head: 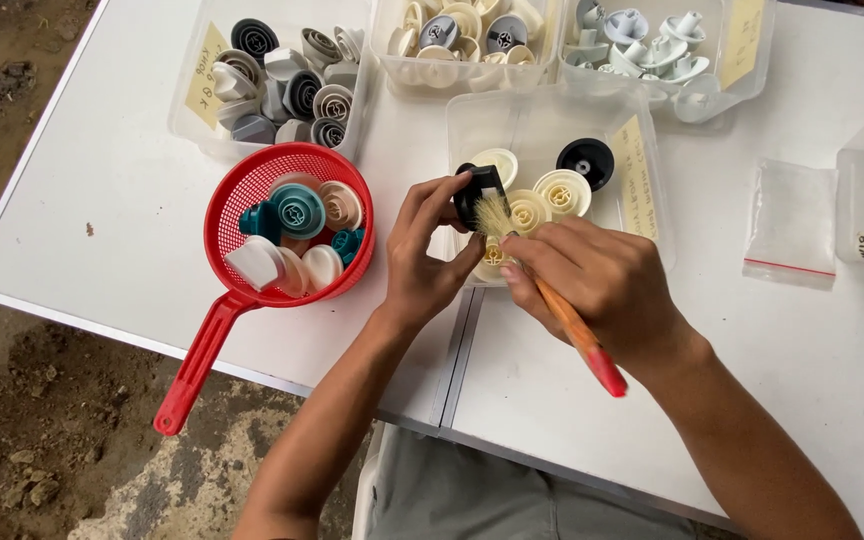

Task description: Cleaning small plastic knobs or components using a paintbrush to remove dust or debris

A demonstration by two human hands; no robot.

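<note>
Head view, looking straight down: the left hand (427, 255) pinches a small black knob (477, 192) between thumb and fingertips, holding it just above the near edge of a clear plastic tub (642, 185). The right hand (597, 285) is closed around a paintbrush with an orange-and-red handle (582, 340), its pale bristles (493, 214) pressed against the knob's underside.

The knob is held by its edges only, so a firm stroke of the brush could, I'd judge, twist it out of that pinch. It would probably drop into the tub among the cream-coloured knobs (547, 200) and the other black one (586, 160), which is harmless enough; but both hands sit close to the tub's near wall, and a slip toward the person could send it onto the tabletop (102, 200) or over the edge to the dirt floor (12, 430).

The red strainer (252, 190), full of teal, white and beige knobs, lies just beside the left wrist, with its long handle sticking out past the tabletop's edge. A swing of the left elbow could catch it and tip the lot. The tub itself looks light, so a hand leaning on its wall might skid it.
</note>
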